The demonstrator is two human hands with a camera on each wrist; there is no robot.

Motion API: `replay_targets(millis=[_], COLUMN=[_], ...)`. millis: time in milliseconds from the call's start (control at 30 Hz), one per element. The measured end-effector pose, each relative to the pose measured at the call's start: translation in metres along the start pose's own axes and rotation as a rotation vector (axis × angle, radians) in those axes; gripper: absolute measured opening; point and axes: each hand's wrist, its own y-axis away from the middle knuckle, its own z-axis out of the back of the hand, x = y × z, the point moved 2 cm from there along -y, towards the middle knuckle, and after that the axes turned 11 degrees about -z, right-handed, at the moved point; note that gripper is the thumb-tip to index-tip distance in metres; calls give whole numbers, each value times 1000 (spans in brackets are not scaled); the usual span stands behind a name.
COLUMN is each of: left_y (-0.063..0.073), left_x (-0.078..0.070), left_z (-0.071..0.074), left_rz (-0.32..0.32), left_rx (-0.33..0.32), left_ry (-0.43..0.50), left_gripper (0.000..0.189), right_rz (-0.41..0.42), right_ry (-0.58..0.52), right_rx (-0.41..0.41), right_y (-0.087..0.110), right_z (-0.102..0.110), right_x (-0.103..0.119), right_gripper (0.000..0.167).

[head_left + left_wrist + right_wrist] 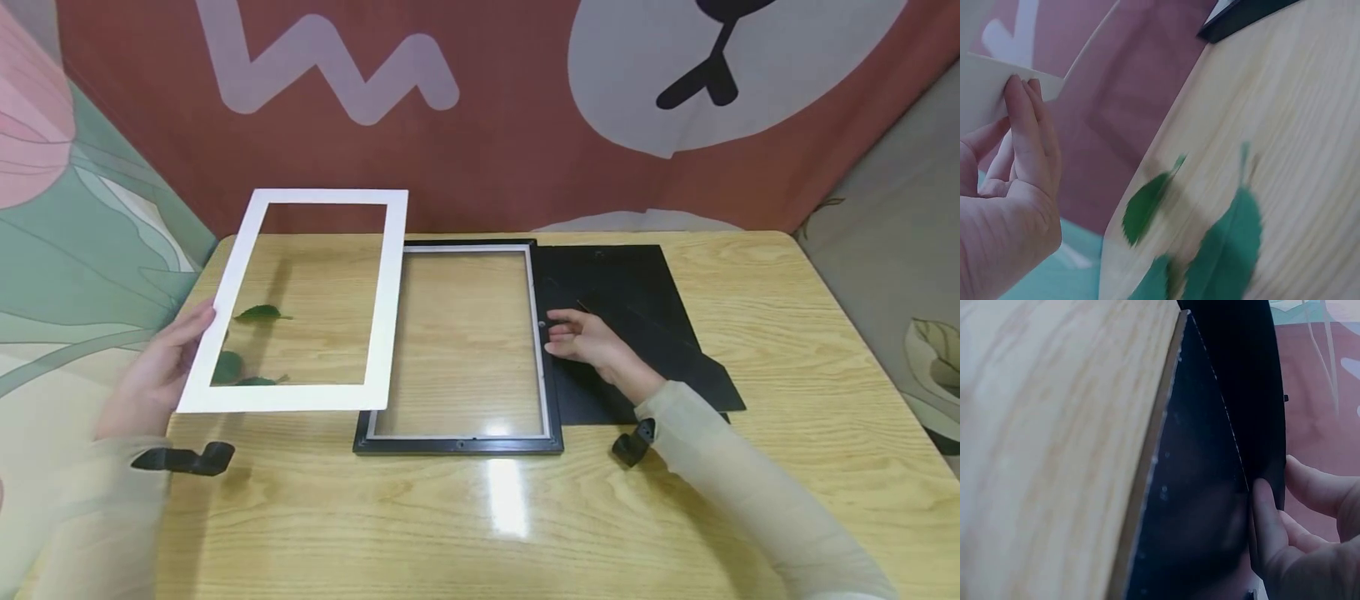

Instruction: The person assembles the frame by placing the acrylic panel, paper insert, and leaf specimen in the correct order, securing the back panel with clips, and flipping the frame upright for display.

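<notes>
A white picture mat is raised and tilted at the left, overlapping the black picture frame in the head view. At the mat's left edge, my left hand pinches it between thumb and fingers. The frame lies flat, and table wood shows through its opening. My right hand hovers with loosely bent fingers by the frame's right side, over the black backing board. Its fingertips overlap the dark board in the right wrist view and hold nothing visible.
Green leaves lie on the wooden table below the mat, seen through its window. The backing board's easel leg juts out to the right. A patterned cloth hangs behind the table.
</notes>
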Motion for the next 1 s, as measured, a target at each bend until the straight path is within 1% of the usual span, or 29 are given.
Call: replay_targets(millis=[133, 333, 500, 633, 733, 900, 1000], left_y=[-11, -22, -29, -35, -39, -45, -47], left_x=[15, 36, 50, 61, 68, 81, 89], left_z=[-9, -24, -33, -38, -44, -49, -53], left_rz=[-17, -5, 2, 31, 55, 77, 91], left_rx=[32, -14, -23, -38, -39, -16, -9], left_ry=[-129, -322, -396, -430, -478, -563, -597], left_gripper=[36, 28, 24, 20, 20, 26, 42], right_rz=[16, 33, 37, 40, 37, 41, 38], right_ry=[26, 87, 76, 61, 65, 68, 67], right_rx=[-20, -62, -76, -78, -79, -67, -65], right_y=[2, 2, 1, 1, 1, 0, -1], right_z=[0, 0, -2, -3, -3, -3, -3], right_x=[1, 2, 3, 3, 3, 3, 2], right_gripper=[61, 62, 62, 61, 61, 62, 61])
